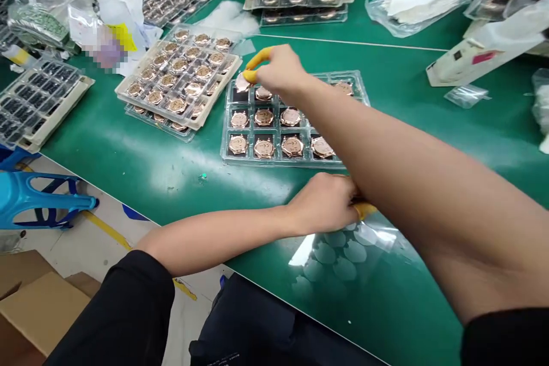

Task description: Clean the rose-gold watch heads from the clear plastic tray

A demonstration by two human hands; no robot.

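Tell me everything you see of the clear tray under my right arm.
The clear tray looks like shiny plastic, divided into compartments holding rose-gold watch parts over dark bases. It lies flat on the green table. Your right hand is at its far-left corner, though contact is unclear; your right forearm hides part of its right side.

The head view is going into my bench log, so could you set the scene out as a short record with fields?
Right hand: yellow-covered fingertips at a pale round piece; grip unclear
Left hand: beside a clear plastic sheet with pale round patches; fingers mostly hidden
Tray by right hand: clear plastic rectangular tray, holding rose-gold round watch parts
Left of tray: stacked clear plastic trays of similar parts
Surface: glossy green table
On floor: bright blue plastic stool, open brown cardboard box
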